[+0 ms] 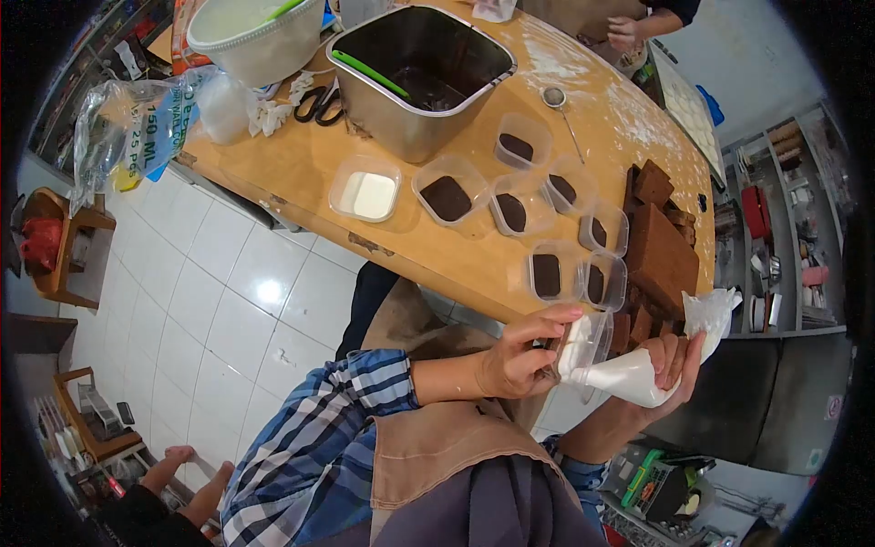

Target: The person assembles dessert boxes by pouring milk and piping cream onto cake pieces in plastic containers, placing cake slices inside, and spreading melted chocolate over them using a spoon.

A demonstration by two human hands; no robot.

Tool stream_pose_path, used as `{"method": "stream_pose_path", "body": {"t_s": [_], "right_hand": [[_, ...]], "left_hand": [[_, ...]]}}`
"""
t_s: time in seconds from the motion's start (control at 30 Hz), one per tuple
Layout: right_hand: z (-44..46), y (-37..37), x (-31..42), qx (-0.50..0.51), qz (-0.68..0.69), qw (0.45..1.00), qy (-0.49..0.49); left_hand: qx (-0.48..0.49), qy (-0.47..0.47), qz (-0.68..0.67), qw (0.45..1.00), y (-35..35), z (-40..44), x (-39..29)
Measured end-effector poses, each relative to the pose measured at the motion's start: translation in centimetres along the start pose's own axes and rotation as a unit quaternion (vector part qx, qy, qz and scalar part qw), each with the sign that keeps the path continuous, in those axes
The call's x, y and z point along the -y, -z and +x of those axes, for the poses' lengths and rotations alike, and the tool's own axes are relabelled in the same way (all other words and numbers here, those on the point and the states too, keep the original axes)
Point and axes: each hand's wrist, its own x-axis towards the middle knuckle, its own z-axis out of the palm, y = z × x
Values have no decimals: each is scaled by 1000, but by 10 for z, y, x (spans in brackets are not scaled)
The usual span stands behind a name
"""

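Note:
My left hand (526,360) grips a clear plastic cup (597,339), tilted, with white cream (574,345) inside it. Wrapped round a piping bag (624,377) full of white cream is my right hand (673,369); the bag's tip points into the cup. On the table just beyond stand several clear cups with dark chocolate-brown pieces in the bottom, such as the nearest cup (547,275). One cup (365,189) farther left has a smooth white layer. Brown cake slabs (652,255) are stacked to the right, close to my right hand.
On the wooden table (301,210) are a steel tub (392,123) with a green spatula (369,73), a white bucket (255,41), black scissors (319,105), a small strainer (553,97) and a plastic packet (137,128). Another person's hand (625,34) is across the table. Shelves (784,210) stand right.

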Motion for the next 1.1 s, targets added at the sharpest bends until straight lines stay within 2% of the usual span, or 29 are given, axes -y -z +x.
{"method": "stream_pose_path", "body": {"t_s": [0.07,0.27,0.37,0.57,0.67,0.87,0.97,1.1], "right_hand": [[1,-3,-2,27,-19,999,-7],[-1,-10,-7,-30,-17,999,22],[1,-2,-6,14,-11,1000,16],[2,-3,-5,-31,-39,997,53],[2,-9,-6,-27,-49,997,56],[2,-12,-5,-20,-70,994,77],[3,-10,-5,0,-95,988,118],[0,-16,-7,-53,-153,965,205]], "left_hand": [[-12,0,3,1000,-1,-1,0],[5,1,-6,1000,2,-1,0],[0,-2,-5,1000,1,1,-1],[1,-5,-14,1000,1,3,-2],[28,2,-22,999,5,3,-3],[11,-14,-16,1000,0,1,-2],[4,-17,-19,1000,-2,-2,-1],[-15,-27,-12,999,-5,-2,1]]}}
